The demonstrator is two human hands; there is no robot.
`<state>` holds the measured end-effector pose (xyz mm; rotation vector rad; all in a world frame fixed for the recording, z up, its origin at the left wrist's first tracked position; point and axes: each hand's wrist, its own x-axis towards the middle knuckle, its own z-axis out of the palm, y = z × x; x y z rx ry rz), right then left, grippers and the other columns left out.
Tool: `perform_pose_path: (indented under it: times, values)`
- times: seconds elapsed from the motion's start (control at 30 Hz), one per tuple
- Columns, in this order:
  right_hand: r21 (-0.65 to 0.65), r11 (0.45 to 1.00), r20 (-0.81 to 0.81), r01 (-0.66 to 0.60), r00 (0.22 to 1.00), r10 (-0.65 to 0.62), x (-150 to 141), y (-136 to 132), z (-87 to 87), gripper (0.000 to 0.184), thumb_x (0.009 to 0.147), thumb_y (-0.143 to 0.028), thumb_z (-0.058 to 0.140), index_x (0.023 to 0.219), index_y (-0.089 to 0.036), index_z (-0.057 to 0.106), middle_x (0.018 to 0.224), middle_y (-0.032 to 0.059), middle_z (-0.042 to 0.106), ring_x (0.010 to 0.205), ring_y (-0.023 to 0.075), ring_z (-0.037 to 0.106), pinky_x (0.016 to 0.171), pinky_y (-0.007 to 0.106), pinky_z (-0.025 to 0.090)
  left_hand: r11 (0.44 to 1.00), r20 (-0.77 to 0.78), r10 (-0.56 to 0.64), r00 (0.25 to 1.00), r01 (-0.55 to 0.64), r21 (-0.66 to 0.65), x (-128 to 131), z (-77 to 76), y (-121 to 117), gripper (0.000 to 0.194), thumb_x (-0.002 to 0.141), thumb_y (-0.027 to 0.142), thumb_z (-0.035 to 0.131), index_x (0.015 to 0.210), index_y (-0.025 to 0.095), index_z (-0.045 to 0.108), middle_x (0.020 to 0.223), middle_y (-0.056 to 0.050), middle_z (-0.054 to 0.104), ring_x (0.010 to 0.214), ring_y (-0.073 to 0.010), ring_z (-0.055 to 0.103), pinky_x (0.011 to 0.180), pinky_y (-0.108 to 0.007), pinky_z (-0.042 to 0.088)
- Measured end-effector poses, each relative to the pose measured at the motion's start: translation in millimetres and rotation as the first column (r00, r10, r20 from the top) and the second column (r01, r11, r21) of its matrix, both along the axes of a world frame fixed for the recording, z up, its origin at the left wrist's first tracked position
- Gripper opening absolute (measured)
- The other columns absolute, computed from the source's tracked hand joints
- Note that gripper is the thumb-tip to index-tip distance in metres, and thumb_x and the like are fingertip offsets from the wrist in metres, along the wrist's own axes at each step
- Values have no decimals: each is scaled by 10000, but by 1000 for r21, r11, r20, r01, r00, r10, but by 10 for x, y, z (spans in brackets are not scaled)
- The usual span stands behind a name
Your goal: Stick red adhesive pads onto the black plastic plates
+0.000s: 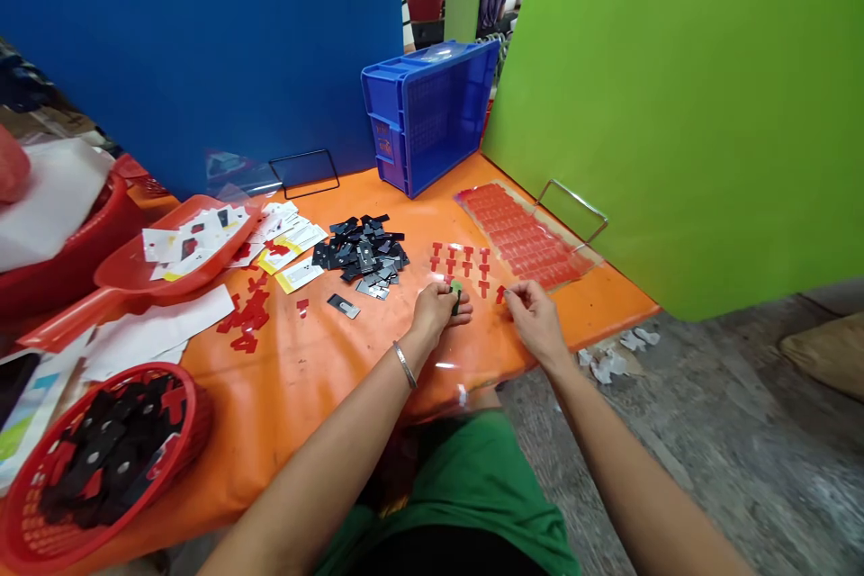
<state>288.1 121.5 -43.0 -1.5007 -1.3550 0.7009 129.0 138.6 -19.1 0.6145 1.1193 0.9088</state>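
Observation:
My left hand (437,310), with a silver bracelet at its wrist, is closed on a small glossy dark plate (456,298) that shines green at its upper end. To its right, my right hand (538,317) pinches a red T-shaped piece (500,295) between thumb and fingertips, just above the table. Beyond both hands, several similar red T-shaped pieces (467,267) lie in short rows. A heap of small black plates (366,254) sits to the left. One black-and-grey plate (343,306) lies apart in front of the heap.
An orange-covered table (324,387) bears a blue crate (438,121) at the back and a sheet of red pieces (525,234) at right. Leftward are loose red pieces (249,315), a red dustpan (114,274) with cards and a red basket (195,418). Blue (202,45) and green panels (675,108) stand behind.

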Motion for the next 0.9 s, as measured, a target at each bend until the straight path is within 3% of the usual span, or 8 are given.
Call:
perform_pose_path:
  times: [0.17,0.33,0.53,0.67,0.9]
  values:
    - [-27,999,-206,22,978,-27,-76,-91,147,272,628,-392,694,724,-196,531,653,-21,545,595,127,500,577,259,408,1000,25,-4,1000,4,-15,-89,99,-67,97,783,8,498,752,86,546,654,-71,610,573,-132,631,645,-291,550]
    - [-71,991,-341,-117,936,86,-477,-420,221,282,624,-385,726,731,-192,550,660,-17,565,596,120,519,574,250,430,999,110,25,994,-20,-43,-386,196,-466,213,693,-67,530,830,77,607,753,-86,677,647,-137,664,664,-242,550]
    - [-131,966,-451,-221,881,140,-905,-720,143,296,622,-405,738,739,-213,545,668,-16,584,582,134,551,544,268,496,985,159,83,984,-57,-165,-641,33,-912,264,698,-40,528,922,65,620,765,-113,701,670,-175,685,692,-291,566]
    - [-154,960,-469,-235,872,138,-986,-749,65,312,636,-436,730,751,-222,535,694,-7,600,571,146,577,541,294,529,989,206,87,975,-59,-138,-675,-59,-957,270,686,-37,540,923,57,630,759,-107,700,673,-173,686,703,-276,563]
    - [-174,957,-460,-234,878,131,-992,-764,4,303,658,-421,729,772,-215,539,688,-10,602,580,149,595,539,292,535,993,228,74,971,-50,-106,-682,-75,-964,256,695,-29,554,924,61,627,759,-97,699,642,-146,680,713,-250,554]
